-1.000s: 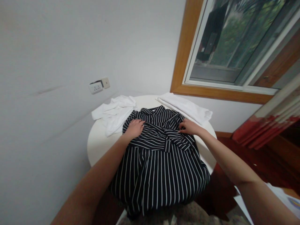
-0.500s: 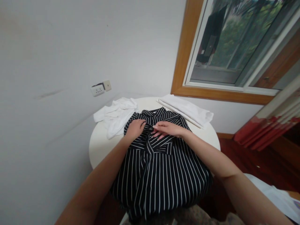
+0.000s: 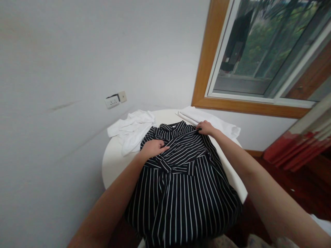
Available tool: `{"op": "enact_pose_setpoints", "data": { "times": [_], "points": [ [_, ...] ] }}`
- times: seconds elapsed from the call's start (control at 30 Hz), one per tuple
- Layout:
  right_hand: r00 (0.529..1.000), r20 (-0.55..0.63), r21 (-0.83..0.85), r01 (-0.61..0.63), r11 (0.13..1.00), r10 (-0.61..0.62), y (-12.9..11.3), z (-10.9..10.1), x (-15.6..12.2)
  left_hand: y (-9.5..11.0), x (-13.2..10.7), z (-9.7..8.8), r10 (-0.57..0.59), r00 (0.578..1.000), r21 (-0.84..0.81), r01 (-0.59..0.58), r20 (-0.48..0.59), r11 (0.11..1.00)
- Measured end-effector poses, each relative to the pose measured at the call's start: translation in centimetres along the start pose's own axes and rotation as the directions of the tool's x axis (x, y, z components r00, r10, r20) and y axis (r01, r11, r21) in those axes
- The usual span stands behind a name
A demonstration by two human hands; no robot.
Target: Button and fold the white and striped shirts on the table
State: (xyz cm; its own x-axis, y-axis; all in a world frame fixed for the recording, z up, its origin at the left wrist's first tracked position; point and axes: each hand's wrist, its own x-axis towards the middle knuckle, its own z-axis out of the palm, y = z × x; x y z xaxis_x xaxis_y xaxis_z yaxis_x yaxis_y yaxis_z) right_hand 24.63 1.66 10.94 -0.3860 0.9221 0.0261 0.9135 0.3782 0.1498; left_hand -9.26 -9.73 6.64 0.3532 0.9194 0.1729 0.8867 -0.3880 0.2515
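A black-and-white striped dress point(image 3: 183, 199) with a collar and a waist tie lies front up, its skirt hanging over the near edge of a round white table point(image 3: 113, 165). On the left side of its bodice rests my left hand point(image 3: 153, 148), thumb stretched out apart from the fingers, which are partly hidden. My right hand point(image 3: 206, 128) is closed on the striped fabric at the dress's upper right, near the shoulder. Stripes run slanted across the bodice between both hands.
A crumpled white garment point(image 3: 134, 127) lies on the table's left side. Folded white cloth point(image 3: 222, 124) sits at the back right, beyond my right hand. A wall with a socket point(image 3: 112, 101) borders the left; a wood-framed window point(image 3: 204, 69) and red-and-cream curtain point(image 3: 284, 148) stand right.
My right hand has moved from the middle of the bodice out to the upper right, drawing fabric across. The bunched cloth at the centre is now flatter. My left hand stays on the left side.
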Motion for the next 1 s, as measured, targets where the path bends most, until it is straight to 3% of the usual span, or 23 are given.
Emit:
{"op": "enact_pose_setpoints", "data": {
  "times": [0.07,0.17,0.27,0.33,0.4,0.53,0.7,0.77,0.83,0.93,1.0],
  "points": [
    [0.999,0.028,0.037,0.018,0.999,-0.019,0.6,0.1,0.4,0.2,0.0,0.1,0.072,0.997,0.001,-0.072,-0.003,0.997],
    [0.997,0.079,0.248,-0.011,0.969,-0.008,1.8,-0.1,0.6,1.0,0.0,0.3,0.137,0.989,-0.042,-0.139,-0.055,0.989],
    [0.998,0.068,0.485,-0.037,0.874,0.004,3.4,-0.2,0.2,2.0,0.1,0.5,0.117,0.989,-0.113,-0.128,-0.095,0.985],
    [0.999,0.04,0.547,-0.037,0.837,0.018,4.4,-0.3,0.0,2.4,0.2,0.6,0.076,0.991,-0.149,-0.092,-0.108,0.985],
    [0.998,0.047,0.502,-0.051,0.863,0.031,5.0,-0.2,-0.1,2.6,0.2,0.8,0.042,0.992,-0.173,-0.063,-0.121,0.983],
    [0.993,0.081,0.237,-0.108,0.966,0.091,4.8,-0.2,0.3,2.3,0.4,1.6,0.025,0.994,-0.218,-0.049,-0.111,0.975],
    [0.969,-0.192,0.13,-0.131,0.983,0.155,2.2,-0.9,-1.0,2.0,0.4,2.4,0.013,0.997,-0.161,-0.025,-0.076,0.987],
    [0.964,-0.206,0.135,-0.142,0.981,0.168,1.1,-1.4,-2.9,2.0,0.4,2.4,0.021,0.998,-0.146,-0.031,-0.067,0.989],
    [0.968,-0.14,0.134,-0.188,0.973,0.206,0.0,-1.6,-5.4,2.0,0.4,2.3,0.035,0.998,-0.133,-0.043,-0.06,0.99],
    [0.952,0.051,0.096,-0.306,0.947,0.303,-1.7,-1.1,-9.5,2.1,0.4,2.3,0.035,0.998,-0.111,-0.04,-0.053,0.993],
    [0.943,0.145,0.052,-0.31,0.949,0.3,-3.1,-0.2,-11.7,2.2,0.3,2.4,0.031,0.998,-0.099,-0.036,-0.05,0.994]
  ]
}}
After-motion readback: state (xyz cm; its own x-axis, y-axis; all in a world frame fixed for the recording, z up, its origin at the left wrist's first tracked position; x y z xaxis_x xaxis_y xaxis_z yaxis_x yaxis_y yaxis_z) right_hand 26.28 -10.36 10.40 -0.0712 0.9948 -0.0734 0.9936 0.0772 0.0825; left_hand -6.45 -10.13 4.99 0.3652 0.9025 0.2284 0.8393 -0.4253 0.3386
